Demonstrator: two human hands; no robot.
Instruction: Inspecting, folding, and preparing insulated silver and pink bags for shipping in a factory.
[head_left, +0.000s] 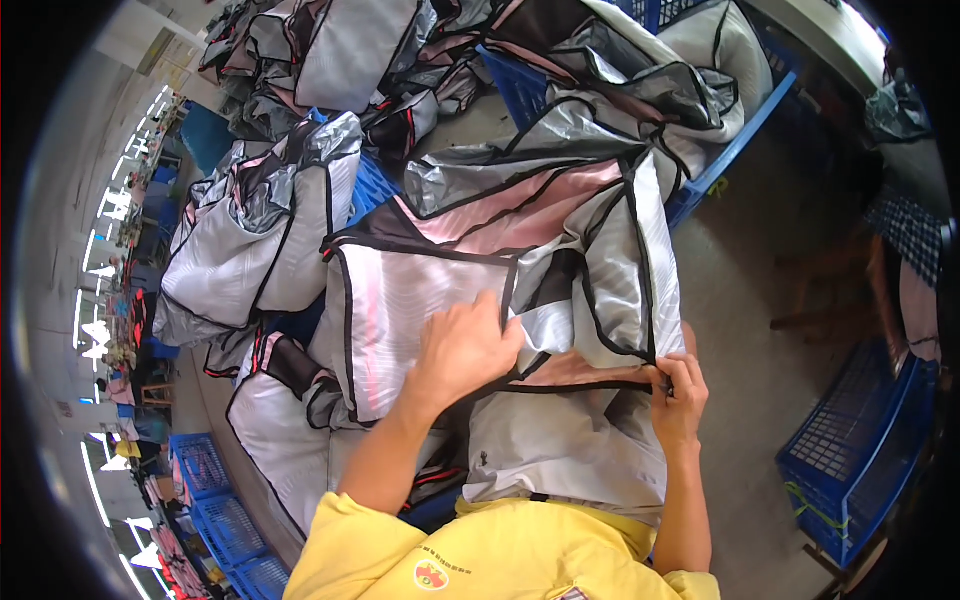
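A large silver-white fabric bag with black edge binding and a pink lining lies spread across my lap. My left hand is on its pale panel, fingers bent and closed at the black-bound edge; the fingertips are partly hidden. At the bag's right lower corner, my right hand pinches the black binding between thumb and fingers. A small dark spot shows at these fingertips, too small to name. The bag's far side folds up into creased silver and white panels.
Similar bags are heaped on the left and at the back. A blue plastic crate holds more at the back right. Another blue crate stands at right, near a wooden stool. Further blue crates line the lower left.
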